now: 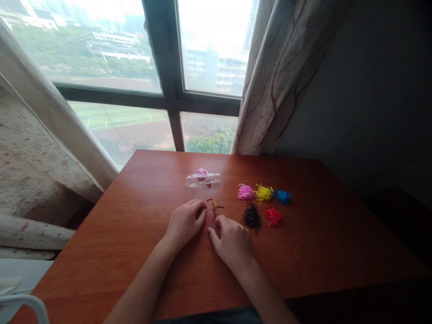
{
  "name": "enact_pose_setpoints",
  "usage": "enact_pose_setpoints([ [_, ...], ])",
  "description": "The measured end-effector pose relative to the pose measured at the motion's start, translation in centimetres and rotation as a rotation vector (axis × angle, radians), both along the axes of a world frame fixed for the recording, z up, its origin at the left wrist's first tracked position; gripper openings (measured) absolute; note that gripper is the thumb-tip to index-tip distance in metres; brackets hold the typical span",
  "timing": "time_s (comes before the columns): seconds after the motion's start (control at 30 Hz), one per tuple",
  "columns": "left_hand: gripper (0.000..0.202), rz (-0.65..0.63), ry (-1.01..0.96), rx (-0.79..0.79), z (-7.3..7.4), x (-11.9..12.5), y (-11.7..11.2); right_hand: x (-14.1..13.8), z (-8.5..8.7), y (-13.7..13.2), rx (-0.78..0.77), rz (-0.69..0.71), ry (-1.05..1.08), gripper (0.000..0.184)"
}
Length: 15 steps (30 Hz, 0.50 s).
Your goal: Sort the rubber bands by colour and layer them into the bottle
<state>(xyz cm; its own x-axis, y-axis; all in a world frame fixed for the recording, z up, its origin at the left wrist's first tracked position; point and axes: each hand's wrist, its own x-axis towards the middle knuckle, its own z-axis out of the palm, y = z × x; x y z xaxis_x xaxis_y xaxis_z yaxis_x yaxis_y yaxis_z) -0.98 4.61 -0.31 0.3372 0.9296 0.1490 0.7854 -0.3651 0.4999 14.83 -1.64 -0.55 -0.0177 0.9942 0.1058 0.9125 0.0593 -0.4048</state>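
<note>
Desk (303, 256), one: reddish-brown wood, below one window (172, 94) between two curtains (280, 67). Hands, two. Left hand (185, 220): fingers curled, thumb near forefinger, just beside the strand (213, 211); cannot tell if holding anything. Right hand (234, 240): thumb and forefinger nearly together, pinching the strand's near end. Clear container (194, 181), one, lying beyond the hands. Small-loop piles, five, right of the strand: pink pile (245, 192), yellow pile (263, 193), blue pile (282, 196) behind; black pile (251, 217), red pile (273, 216) in front. Pink object (201, 173), one, at the container's far side. Strand, one, on the desk between both hands: thin, uneven; red, yellow, dark segments, blue toward the near end; one dark bit jutting right.
</note>
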Motion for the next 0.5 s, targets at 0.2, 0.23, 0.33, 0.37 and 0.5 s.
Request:
enact_pose_setpoints([
  [0.2, 0.015, 0.0, 0.003, -0.002, -0.1, 0.0, 0.2, 0.3, -0.5, 0.2, -0.008, 0.019, 0.044, 0.005],
  [0.23, 0.014, -0.001, 0.001, -0.003, -0.1, 0.0, 0.2, 0.4, -0.5, 0.1, -0.008, 0.015, 0.053, 0.005],
  [0.33, 0.014, -0.004, -0.007, -0.007, -0.1, -0.1, 0.2, 0.8, -0.5, -0.4, -0.005, 0.01, 0.081, 0.009],
  [0.37, 0.014, -0.005, -0.008, -0.008, -0.1, -0.1, 0.2, 1.0, -0.4, -0.7, -0.001, 0.011, 0.1, 0.01],
  [0.5, 0.013, 0.001, 0.0, -0.008, -0.1, -0.1, 0.1, 2.9, 0.3, -1.6, 0.037, 0.008, 0.219, 0.01],
])
